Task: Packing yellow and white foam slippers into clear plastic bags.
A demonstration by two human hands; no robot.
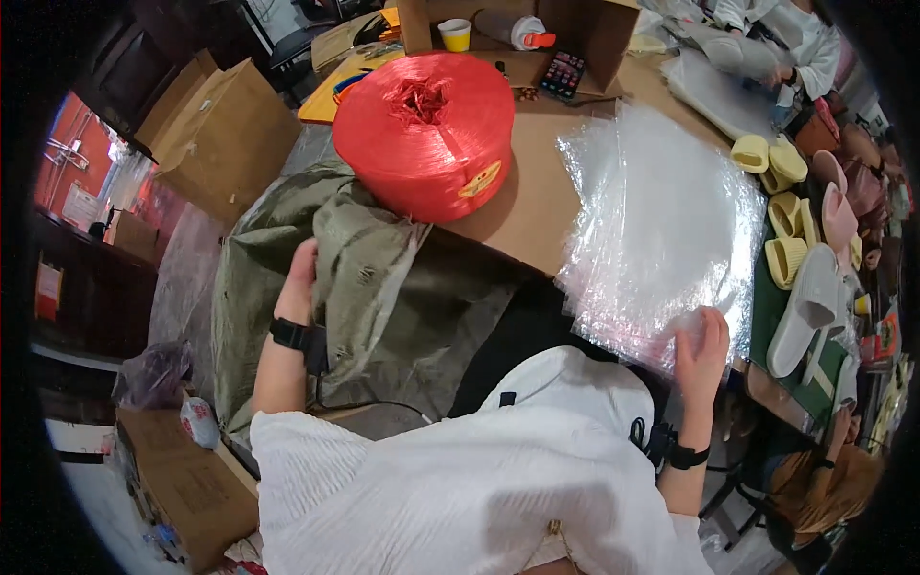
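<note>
My left hand is at the mouth of an olive-green woven sack. A fold of the sack covers its fingers, so I cannot see how they are closed. On the table's right side lies a stack of clear plastic bags, slightly fanned along its edges. My right hand rests on the near right corner of this stack, thumb apart from the bent fingers. Beyond the sack, a large red roll of plastic twine stands on the brown tabletop.
A cardboard box stands left of the sack. Behind the twine, an open box holds a yellow cup and a bottle. Yellow, pink and white slippers line the right side. Another person handles plastic at the far right.
</note>
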